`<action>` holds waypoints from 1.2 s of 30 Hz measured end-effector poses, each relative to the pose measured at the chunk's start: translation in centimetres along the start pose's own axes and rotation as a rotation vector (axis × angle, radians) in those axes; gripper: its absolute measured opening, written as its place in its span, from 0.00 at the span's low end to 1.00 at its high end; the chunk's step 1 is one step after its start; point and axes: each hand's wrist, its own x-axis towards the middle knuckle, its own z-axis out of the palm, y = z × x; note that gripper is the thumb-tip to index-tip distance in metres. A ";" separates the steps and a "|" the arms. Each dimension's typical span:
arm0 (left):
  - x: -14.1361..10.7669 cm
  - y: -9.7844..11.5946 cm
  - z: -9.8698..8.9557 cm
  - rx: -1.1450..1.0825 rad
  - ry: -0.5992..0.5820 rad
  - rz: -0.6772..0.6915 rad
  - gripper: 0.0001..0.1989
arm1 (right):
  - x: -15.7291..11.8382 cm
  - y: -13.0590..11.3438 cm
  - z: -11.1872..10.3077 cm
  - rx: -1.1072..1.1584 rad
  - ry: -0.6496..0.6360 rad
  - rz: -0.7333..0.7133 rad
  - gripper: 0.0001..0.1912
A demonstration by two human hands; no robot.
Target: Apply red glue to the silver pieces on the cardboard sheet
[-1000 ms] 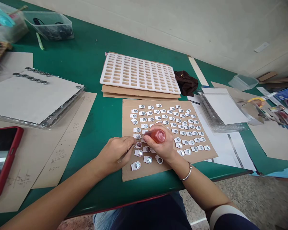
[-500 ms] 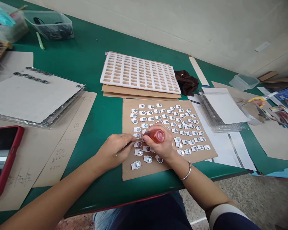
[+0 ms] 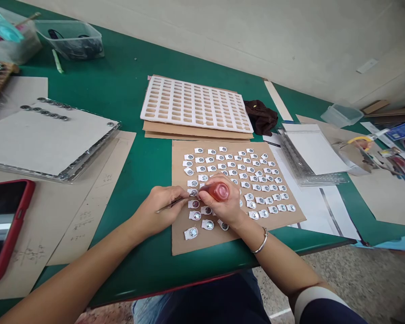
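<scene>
My left hand (image 3: 160, 209) is closed on thin metal tweezers (image 3: 171, 205), whose tips point at a small white tag with a round metal piece (image 3: 192, 192) near the left side of a cardboard sheet (image 3: 182, 247). Closed around a translucent red bottle (image 3: 220, 191), my right hand (image 3: 226, 208) tilts it so that its rounded base faces me. The bottle's tip is hidden at the same tag, close to the tweezers. Rows of similar white tags with round metal centres cover the sheet, some of them behind my right hand.
Behind the sheet lies a white gridded tray (image 3: 195, 103) on cardboard, beside a dark brown cloth (image 3: 260, 118). A red-cased phone (image 3: 11, 225) and a white board with round metal parts (image 3: 50, 139) lie left. Bagged sheets (image 3: 313, 148) lie right. Plastic boxes (image 3: 70, 45) stand back left.
The tweezers in my left hand now lie at a flatter angle, and that hand has turned slightly. My right hand keeps the red bottle at almost the same spot. The view has shifted slightly.
</scene>
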 end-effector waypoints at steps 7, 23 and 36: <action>0.0 -0.2 0.0 0.001 0.002 -0.012 0.07 | 0.0 0.0 0.1 -0.001 -0.002 0.017 0.10; 0.1 -0.1 0.0 -0.012 0.010 -0.033 0.07 | 0.0 0.2 -0.4 -0.003 -0.020 0.050 0.10; 0.2 -0.3 -0.2 0.015 0.008 -0.036 0.07 | 0.4 0.8 -0.4 -0.013 0.074 0.263 0.10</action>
